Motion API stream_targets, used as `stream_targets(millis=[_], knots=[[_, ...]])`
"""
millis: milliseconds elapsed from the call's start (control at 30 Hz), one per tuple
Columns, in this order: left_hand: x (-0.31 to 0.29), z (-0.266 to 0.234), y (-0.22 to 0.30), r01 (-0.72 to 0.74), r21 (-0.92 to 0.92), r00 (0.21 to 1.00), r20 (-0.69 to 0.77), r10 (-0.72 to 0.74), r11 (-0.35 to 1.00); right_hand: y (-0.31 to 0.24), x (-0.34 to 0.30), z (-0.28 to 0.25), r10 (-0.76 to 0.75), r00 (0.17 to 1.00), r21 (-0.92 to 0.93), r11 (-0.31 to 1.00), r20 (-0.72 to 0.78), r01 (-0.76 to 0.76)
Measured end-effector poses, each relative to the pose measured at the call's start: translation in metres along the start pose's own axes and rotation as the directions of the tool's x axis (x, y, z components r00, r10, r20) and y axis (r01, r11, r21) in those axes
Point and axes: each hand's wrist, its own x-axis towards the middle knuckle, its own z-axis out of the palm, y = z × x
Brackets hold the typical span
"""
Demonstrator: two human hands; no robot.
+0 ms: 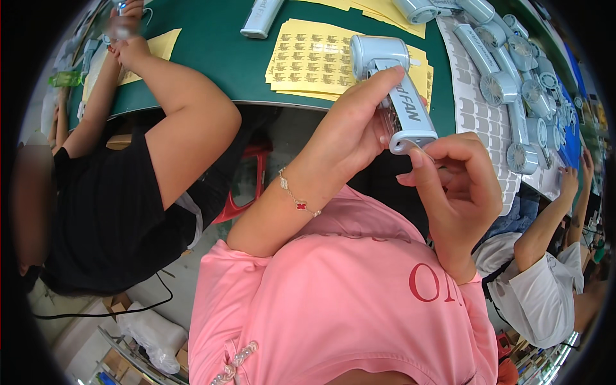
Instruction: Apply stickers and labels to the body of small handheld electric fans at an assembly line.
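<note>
Above the table edge, mid-frame: left hand wraps a handheld fan and holds it up off the surface, index finger laid along the handle front. Fan is pale blue-grey plastic. Rounded, boxy head at the upper left end, straight flat-faced handle running down-right, dark lettering on the handle face. Lower end of the handle is rounded, paler, and points at the right hand.

Right hand sits just below the handle end, fingers curled, thumb and forefinger pinched on a small sticker that looks thin and clear. The sticker's upper edge meets the handle's bottom end. Can't tell whether it's stuck down or only touching.

Bracelet with a red clover charm on the left wrist. Pink shirt fills the lower frame.

Table is dark green. Directly behind the fan: yellow sheets printed with rows of small labels, stacked and slightly fanned. One more fan lies flat near the top edge. Right side: a pile of the same fans, round grilles showing, lying on a white sheet of grey sticker blanks.

Person in black at left, arm up on the table, hands busy at the far top-left corner, detail blurred. Another person in white at right, arm reaching up to the table edge.
</note>
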Motion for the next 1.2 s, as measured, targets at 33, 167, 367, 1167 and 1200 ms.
stream_targets(millis=[33,167,367,1167,1200], knots=[[0.0,-0.001,0.0,-0.006,0.002,1.0,-0.001,0.006,1.0,0.0,0.0,0.0,0.005,1.0,-0.001,1.0,0.001,-0.005],[-0.002,0.0,-0.001,-0.006,-0.012,1.0,-0.005,0.006,1.0,0.004,-0.002,0.003,-0.035,0.999,-0.064,0.997,-0.024,0.034],[-0.002,0.004,-0.008,-0.082,0.052,0.995,-0.054,0.085,0.995,0.011,-0.009,0.004,-0.128,0.983,-0.195,0.976,-0.13,0.101],[-0.022,0.012,-0.012,0.12,-0.129,0.993,0.01,-0.119,0.984,0.013,-0.003,-0.01,0.143,0.988,0.217,0.964,0.059,-0.153],[-0.022,0.012,-0.012,0.117,-0.128,0.993,0.013,-0.117,0.985,0.01,-0.002,-0.009,0.208,0.977,0.089,0.974,0.04,-0.21]])
